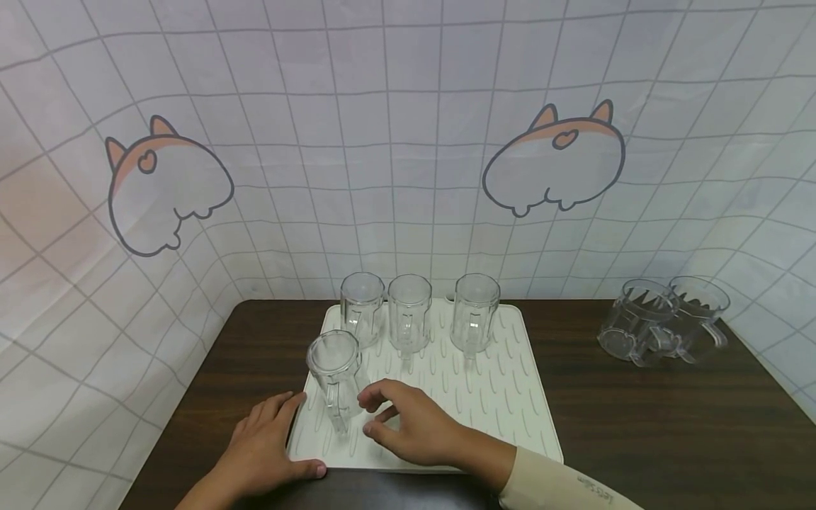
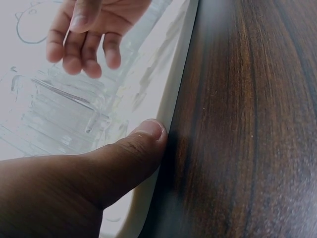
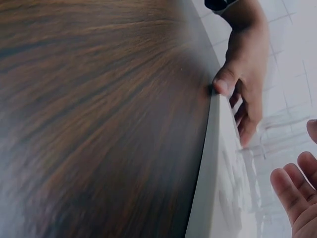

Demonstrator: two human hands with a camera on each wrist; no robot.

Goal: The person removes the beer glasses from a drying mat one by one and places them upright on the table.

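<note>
A white ridged drying mat (image 1: 503, 407) lies on the dark wooden table. My left hand (image 1: 263, 440) rests at the mat's front left corner, its thumb against the front edge and its other fingers extended along the left side. Close to both hands, a clear mug (image 1: 334, 372) stands on the mat with its handle facing me. Just right of that mug is my right hand (image 1: 417, 425), fingers loosely bent and apart from the thumb, with nothing between them. The right wrist view also shows the left hand (image 3: 247, 74) touching the mat's edge.
Along the back of the mat stand three more clear mugs: a left one (image 1: 363, 304), a middle one (image 1: 410, 312) and a right one (image 1: 475, 308). Two clear mugs, a nearer one (image 1: 627, 329) and another (image 1: 701, 312), stand close together at the table's back right. A gridded curtain (image 1: 408, 142) encloses the table.
</note>
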